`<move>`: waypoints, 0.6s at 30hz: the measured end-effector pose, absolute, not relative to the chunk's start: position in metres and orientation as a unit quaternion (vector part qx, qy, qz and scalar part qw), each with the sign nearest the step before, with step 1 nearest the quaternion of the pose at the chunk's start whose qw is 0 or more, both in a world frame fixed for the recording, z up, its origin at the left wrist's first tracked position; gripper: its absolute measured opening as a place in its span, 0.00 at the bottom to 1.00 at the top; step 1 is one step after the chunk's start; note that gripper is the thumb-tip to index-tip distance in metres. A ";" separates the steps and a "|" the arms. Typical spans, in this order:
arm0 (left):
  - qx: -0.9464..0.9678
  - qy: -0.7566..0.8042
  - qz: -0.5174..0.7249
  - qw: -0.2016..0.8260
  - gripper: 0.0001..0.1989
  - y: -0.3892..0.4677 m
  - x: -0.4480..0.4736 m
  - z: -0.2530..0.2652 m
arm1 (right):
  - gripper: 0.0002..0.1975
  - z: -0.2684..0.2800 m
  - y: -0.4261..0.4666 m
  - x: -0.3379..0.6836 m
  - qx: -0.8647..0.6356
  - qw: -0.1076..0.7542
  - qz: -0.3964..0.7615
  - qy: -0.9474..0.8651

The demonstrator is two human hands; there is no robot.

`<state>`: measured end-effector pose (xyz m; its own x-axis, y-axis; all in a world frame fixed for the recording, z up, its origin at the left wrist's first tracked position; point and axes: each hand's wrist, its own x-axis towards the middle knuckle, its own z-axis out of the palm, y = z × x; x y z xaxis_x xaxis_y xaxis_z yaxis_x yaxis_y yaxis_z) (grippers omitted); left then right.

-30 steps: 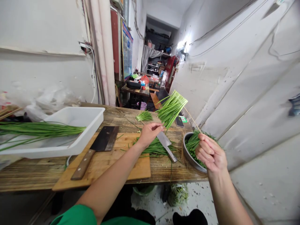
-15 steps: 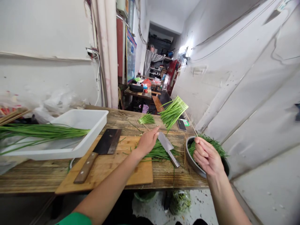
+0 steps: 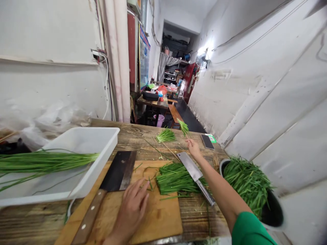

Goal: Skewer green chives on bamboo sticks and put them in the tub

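My right hand [image 3: 193, 148] reaches to the far side of the wooden table, closed on the thin stick of a chive skewer [image 3: 183, 127]. Just left of it lies another chive skewer [image 3: 166, 135], its stick pointing toward me. Over the cutting board [image 3: 160, 217] my left hand [image 3: 133, 204] is low, fingers stretched and holding nothing. Beside that hand rests a dark cleaver [image 3: 116, 172] with a wooden handle. A steel cleaver [image 3: 190, 166] lies across the pile of cut chives [image 3: 171, 180] at the board's right edge.
On the left, a white tray [image 3: 87, 183] holds long chives [image 3: 51, 161]. A phone [image 3: 207, 141] lies at the far right. A basin [image 3: 278, 207] of cut greens [image 3: 247, 183] stands right of the table. Plastic bags [image 3: 61, 117] sit behind the tray.
My right hand has moved forward and left, lowering the chive skewer toward the table's far side. My left hand has drawn back from the steel cleaver's tip to the cutting board and opened.
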<state>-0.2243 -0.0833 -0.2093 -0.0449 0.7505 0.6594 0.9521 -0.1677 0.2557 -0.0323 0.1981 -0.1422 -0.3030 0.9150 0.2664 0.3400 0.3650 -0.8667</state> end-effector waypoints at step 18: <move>-0.693 -0.643 -0.311 0.097 0.20 -0.071 -0.227 -0.223 | 0.13 -0.194 0.188 -0.078 -0.474 -0.003 0.020 -0.880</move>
